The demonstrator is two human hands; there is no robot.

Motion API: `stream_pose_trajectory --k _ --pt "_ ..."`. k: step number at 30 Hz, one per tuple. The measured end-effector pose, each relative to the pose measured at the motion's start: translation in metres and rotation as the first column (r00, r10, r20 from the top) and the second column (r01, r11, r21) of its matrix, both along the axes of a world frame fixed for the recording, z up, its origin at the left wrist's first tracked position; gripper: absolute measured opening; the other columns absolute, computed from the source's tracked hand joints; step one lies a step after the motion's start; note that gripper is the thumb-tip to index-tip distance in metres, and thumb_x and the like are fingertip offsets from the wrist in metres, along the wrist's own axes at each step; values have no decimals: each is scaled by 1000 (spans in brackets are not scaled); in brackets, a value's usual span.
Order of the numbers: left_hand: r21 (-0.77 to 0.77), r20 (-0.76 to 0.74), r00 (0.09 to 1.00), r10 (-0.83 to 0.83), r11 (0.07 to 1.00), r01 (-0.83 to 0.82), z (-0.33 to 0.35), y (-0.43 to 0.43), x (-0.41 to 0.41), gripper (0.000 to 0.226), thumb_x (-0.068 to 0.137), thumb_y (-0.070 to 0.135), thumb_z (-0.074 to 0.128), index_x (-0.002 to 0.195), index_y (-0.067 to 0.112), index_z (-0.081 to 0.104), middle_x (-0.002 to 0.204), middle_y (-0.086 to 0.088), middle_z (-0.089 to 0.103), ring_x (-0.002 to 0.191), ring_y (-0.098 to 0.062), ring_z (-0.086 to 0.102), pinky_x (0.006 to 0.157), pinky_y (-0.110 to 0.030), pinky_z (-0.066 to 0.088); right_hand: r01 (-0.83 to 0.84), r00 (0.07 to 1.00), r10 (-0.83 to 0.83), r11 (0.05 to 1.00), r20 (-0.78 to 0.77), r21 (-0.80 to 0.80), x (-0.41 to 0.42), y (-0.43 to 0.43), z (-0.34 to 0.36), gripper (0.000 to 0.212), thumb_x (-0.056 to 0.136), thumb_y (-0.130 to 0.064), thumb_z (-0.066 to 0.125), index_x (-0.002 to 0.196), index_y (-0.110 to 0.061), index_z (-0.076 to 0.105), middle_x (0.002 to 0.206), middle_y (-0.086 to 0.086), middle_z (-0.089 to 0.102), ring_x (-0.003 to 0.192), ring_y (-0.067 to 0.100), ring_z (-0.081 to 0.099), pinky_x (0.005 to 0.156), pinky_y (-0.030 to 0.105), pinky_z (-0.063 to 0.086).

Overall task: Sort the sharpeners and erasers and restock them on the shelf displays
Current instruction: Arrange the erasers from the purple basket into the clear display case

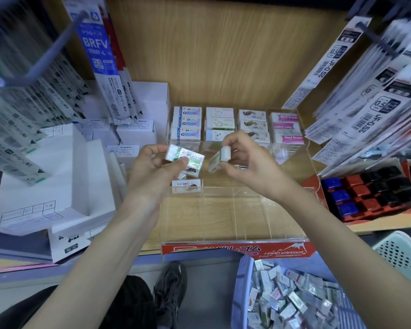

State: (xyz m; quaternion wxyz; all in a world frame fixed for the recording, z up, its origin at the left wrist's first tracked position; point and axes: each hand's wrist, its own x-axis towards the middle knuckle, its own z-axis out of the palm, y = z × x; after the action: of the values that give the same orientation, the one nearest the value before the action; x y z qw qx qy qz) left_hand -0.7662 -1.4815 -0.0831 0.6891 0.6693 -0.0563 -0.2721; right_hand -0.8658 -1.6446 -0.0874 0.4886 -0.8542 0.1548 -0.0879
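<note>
Wooden shelving fills the frame's top, clear display tray [233, 210] at centre. Left hand [152, 162] pinches wrapped erasers [184, 156], right hand [243, 160] pinches another eraser [220, 159] above the rows, likely matching designs before slotting. Blue basket [243, 281] of stock waits lower right.

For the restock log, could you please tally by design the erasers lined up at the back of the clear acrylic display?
Blue-banded white erasers: 3
Pale pastel-sleeved erasers: 3
Carp-print white erasers: 3
Pink-bannered Hard Eraser blocks: 3
Total: 12
</note>
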Motion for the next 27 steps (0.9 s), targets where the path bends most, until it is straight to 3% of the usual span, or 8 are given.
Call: stream_pose_trajectory --k 5,8,12,17,20,22,24,27 --pt "-17 -32 999 37 999 -37 2 0 3 28 82 3 69 99 16 51 93 -4 71 87 -18 65 73 -25 51 104 985 -120 986 -122 -128 -2 -2 -11 34 84 -16 69 85 -37 43 113 -9 53 113 3 48 84 9 34" --pt "-26 -33 999 33 999 -34 4 0 3 28 81 4 69 101 15 52 88 0 72 82 -15 65 73 -26 51 159 978 -190 948 -90 -275 4 -2 -21 28 80 -18 73 88 -33 51 111 -5 49 110 11 44 96 21 33" --pt "-31 -64 998 27 999 -29 4 1 3 32 81 5 69 108 12 52 91 0 72 84 -13 66 76 -26 51 83 983 -173 739 -68 -669 13 -2 -35 21 77 -21 75 94 -17 65 102 -4 50 101 17 35 84 27 24" --pt "-30 -101 995 23 999 -26 3 -2 1 35 80 4 70 110 9 52 100 -7 71 91 -18 68 76 -25 52 70 976 -208 552 -56 -831 19 1 -36 10 75 -19 76 78 -13 70 90 3 46 94 27 38 77 29 21" --pt "-18 -120 992 30 999 -33 1 -3 1 33 82 4 68 111 9 52 101 -9 70 89 -17 68 73 -21 53 167 976 -219 699 14 -696 16 7 -26 15 81 -24 72 94 -17 70 97 -1 51 100 20 40 86 29 32" --pt "-8 -134 991 17 1000 -18 -1 -4 1 29 85 5 65 111 8 54 101 -9 70 86 -15 69 71 -19 53 223 974 -192 903 119 -366 6 19 -11 24 84 -21 69 108 -20 66 103 -8 55 101 8 44 89 16 34" --pt "-15 -140 990 -13 1000 11 -2 -4 -1 26 86 5 64 110 8 55 99 -10 70 86 -17 69 75 -22 54 138 983 -117 979 141 -149 -2 32 0 36 84 -20 69 119 -21 59 110 -10 56 101 -3 47 89 7 34" --pt "-9 -133 988 -81 997 81 -2 -6 -5 21 85 4 65 102 11 57 96 -10 72 89 -21 70 79 -28 54 97 988 -56 951 144 -293 -1 40 -4 36 82 -18 71 117 -14 62 104 -9 53 96 -3 45 87 5 34"
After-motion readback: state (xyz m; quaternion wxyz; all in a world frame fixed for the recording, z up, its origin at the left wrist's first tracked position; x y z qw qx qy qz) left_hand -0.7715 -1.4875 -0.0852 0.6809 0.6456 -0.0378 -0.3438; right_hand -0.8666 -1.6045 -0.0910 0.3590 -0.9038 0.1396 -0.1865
